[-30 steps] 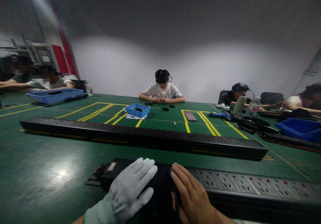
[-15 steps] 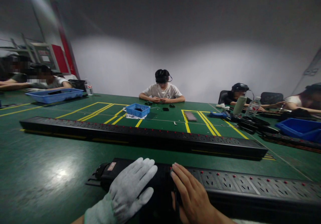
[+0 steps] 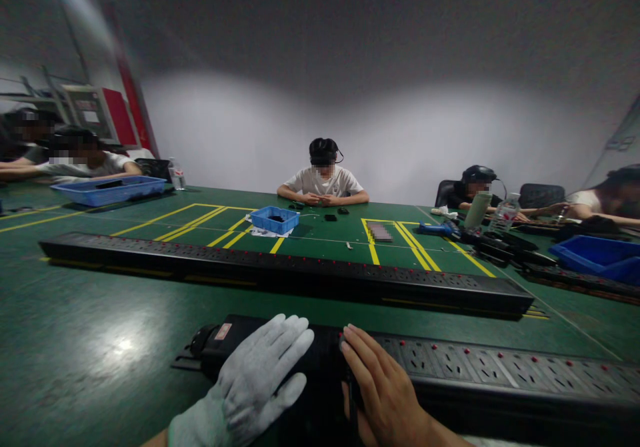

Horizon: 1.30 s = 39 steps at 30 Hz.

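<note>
My left hand point(image 3: 265, 373), in a pale grey work glove, lies open across the end of a long black power strip point(image 3: 480, 367), its fingers stretched out and the thumb a little apart. My right hand point(image 3: 383, 387) is bare and rests on the same strip, just right of the glove. Its fingers are together and curved, and a narrow dark edge shows between them and the thumb; what that is I cannot make out. Red dots and slotted sockets run along the strip to the right. The strip's left end carries a small label point(image 3: 223, 331); both hands hide the part between.
Beyond my hands a second long black power strip point(image 3: 280, 270) lies across the green table point(image 3: 100, 307). Farther off are a small blue bin point(image 3: 275, 221), a blue tray point(image 3: 107, 192), another blue bin point(image 3: 600, 257) and bottles. Several people sit around the table.
My hands and both power strips stay in place. At the far left, a person's head has shifted slightly.
</note>
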{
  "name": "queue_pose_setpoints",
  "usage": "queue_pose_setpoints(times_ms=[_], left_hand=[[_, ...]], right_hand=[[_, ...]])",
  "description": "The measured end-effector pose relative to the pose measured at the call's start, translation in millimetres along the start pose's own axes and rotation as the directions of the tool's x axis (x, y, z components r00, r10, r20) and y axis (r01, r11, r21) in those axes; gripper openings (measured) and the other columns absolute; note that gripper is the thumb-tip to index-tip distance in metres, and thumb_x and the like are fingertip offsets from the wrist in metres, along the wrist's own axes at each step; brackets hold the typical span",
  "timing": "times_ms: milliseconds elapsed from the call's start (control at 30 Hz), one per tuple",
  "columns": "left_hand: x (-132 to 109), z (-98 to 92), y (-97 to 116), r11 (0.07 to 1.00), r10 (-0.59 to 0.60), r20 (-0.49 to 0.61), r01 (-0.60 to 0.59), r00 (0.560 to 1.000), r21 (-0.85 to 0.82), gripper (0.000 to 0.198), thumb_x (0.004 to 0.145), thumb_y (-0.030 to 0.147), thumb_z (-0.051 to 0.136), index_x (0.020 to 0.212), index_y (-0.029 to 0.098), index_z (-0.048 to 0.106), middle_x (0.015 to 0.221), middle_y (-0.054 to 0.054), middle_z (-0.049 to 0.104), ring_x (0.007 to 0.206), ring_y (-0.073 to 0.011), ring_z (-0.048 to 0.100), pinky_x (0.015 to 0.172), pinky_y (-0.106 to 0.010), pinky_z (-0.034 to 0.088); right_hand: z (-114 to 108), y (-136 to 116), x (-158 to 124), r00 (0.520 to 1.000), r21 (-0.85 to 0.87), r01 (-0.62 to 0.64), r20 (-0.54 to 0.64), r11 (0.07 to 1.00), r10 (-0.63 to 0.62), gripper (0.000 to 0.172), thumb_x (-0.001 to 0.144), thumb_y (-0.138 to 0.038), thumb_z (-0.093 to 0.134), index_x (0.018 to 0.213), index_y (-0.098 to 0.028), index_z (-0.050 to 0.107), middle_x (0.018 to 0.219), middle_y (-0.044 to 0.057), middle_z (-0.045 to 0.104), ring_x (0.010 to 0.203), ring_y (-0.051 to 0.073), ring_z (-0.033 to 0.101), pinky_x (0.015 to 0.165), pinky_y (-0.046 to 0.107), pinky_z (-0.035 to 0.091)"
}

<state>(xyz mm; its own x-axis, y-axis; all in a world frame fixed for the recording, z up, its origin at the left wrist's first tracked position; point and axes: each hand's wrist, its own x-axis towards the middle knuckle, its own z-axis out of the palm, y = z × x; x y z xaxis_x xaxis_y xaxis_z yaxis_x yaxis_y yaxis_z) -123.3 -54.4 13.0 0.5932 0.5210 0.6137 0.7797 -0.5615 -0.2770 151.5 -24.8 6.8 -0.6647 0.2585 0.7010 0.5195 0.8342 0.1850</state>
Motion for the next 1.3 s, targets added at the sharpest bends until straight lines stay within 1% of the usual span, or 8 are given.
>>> queue_pose_setpoints(times_ms=[133, 200, 367, 500, 700, 900, 1167, 1300], left_hand=[[-2.3, 0.4, -0.1, 1.0, -0.004, 0.02, 0.004, 1.0, 0.002, 0.057, 0.096, 0.026, 0.055, 0.15, 0.018, 0.04, 0.151, -0.008, 0.043, 0.138, -0.0275, 0.043, 0.116, -0.043, 0.038], [-2.9, 0.3, 0.2, 1.0, -0.004, 0.012, 0.004, 1.0, -0.005, 0.057, 0.096, 0.025, 0.055, 0.15, 0.017, 0.039, 0.152, -0.008, 0.043, 0.139, -0.0276, 0.042, 0.116, -0.043, 0.038], [-1.3, -0.7, 1.0, 1.0, -0.014, -0.01, 0.013, 1.0, -0.025, 0.055, 0.096, 0.025, 0.054, 0.149, 0.018, 0.041, 0.149, -0.008, 0.047, 0.136, -0.0272, 0.046, 0.115, -0.043, 0.039], [0.7, -0.6, 0.4, 1.0, -0.005, 0.002, 0.005, 1.0, -0.007, 0.055, 0.096, 0.026, 0.054, 0.149, 0.018, 0.041, 0.149, -0.009, 0.046, 0.137, -0.0272, 0.045, 0.116, -0.043, 0.038], [1.1, -0.4, 0.6, 1.0, 0.002, -0.027, -0.002, 1.0, -0.021, 0.054, 0.096, 0.024, 0.053, 0.149, 0.017, 0.042, 0.148, -0.009, 0.048, 0.136, -0.0269, 0.046, 0.116, -0.042, 0.038], [-0.9, 0.5, 0.1, 1.0, 0.008, 0.011, -0.008, 1.0, 0.014, 0.057, 0.096, 0.026, 0.054, 0.15, 0.017, 0.039, 0.151, -0.009, 0.044, 0.138, -0.0271, 0.043, 0.116, -0.043, 0.037], [-1.0, -0.1, 0.2, 1.0, -0.013, -0.002, 0.013, 1.0, -0.026, 0.055, 0.096, 0.026, 0.054, 0.149, 0.019, 0.041, 0.148, -0.008, 0.048, 0.136, -0.0271, 0.046, 0.115, -0.042, 0.038], [-0.4, 0.6, 0.7, 1.0, -0.001, 0.003, 0.001, 1.0, 0.004, 0.055, 0.095, 0.026, 0.054, 0.149, 0.018, 0.042, 0.15, -0.008, 0.045, 0.138, -0.0272, 0.044, 0.116, -0.042, 0.038]], right_hand=[[-0.5, -0.1, 0.6, 1.0, -0.003, -0.003, -0.006, 1.0, 0.003, 0.066, 0.078, -0.004, 0.045, 0.144, -0.005, 0.04, 0.148, 0.018, 0.047, 0.143, 0.029, 0.035, 0.107, 0.043, 0.049], [-0.3, -0.1, 0.6, 1.0, -0.006, -0.002, -0.005, 1.0, 0.002, 0.066, 0.078, -0.004, 0.045, 0.144, -0.005, 0.04, 0.148, 0.018, 0.047, 0.143, 0.029, 0.036, 0.107, 0.043, 0.049], [1.1, -0.3, 0.3, 1.0, -0.004, -0.006, -0.009, 1.0, 0.006, 0.067, 0.077, -0.005, 0.046, 0.144, -0.005, 0.04, 0.148, 0.018, 0.046, 0.143, 0.029, 0.037, 0.106, 0.043, 0.049], [1.1, -0.1, 0.3, 1.0, -0.002, 0.002, -0.022, 1.0, -0.002, 0.066, 0.078, -0.003, 0.044, 0.143, -0.004, 0.041, 0.148, 0.018, 0.047, 0.143, 0.03, 0.035, 0.106, 0.043, 0.049], [-0.6, -0.1, 0.6, 1.0, -0.015, -0.004, -0.005, 1.0, 0.004, 0.067, 0.077, -0.005, 0.046, 0.144, -0.005, 0.04, 0.148, 0.018, 0.047, 0.143, 0.029, 0.037, 0.106, 0.042, 0.049], [0.3, -0.5, 0.7, 1.0, -0.002, 0.0, -0.013, 1.0, 0.0, 0.067, 0.078, -0.004, 0.044, 0.144, -0.004, 0.039, 0.148, 0.018, 0.046, 0.143, 0.03, 0.036, 0.106, 0.043, 0.049], [1.5, 0.8, -0.2, 1.0, 0.005, -0.007, -0.015, 1.0, 0.008, 0.068, 0.077, -0.005, 0.046, 0.145, -0.006, 0.038, 0.148, 0.017, 0.047, 0.143, 0.03, 0.037, 0.106, 0.043, 0.05], [0.9, 0.2, 0.6, 1.0, -0.001, -0.008, -0.018, 1.0, 0.008, 0.068, 0.076, -0.005, 0.047, 0.144, -0.006, 0.039, 0.148, 0.018, 0.047, 0.142, 0.029, 0.038, 0.106, 0.042, 0.05]])
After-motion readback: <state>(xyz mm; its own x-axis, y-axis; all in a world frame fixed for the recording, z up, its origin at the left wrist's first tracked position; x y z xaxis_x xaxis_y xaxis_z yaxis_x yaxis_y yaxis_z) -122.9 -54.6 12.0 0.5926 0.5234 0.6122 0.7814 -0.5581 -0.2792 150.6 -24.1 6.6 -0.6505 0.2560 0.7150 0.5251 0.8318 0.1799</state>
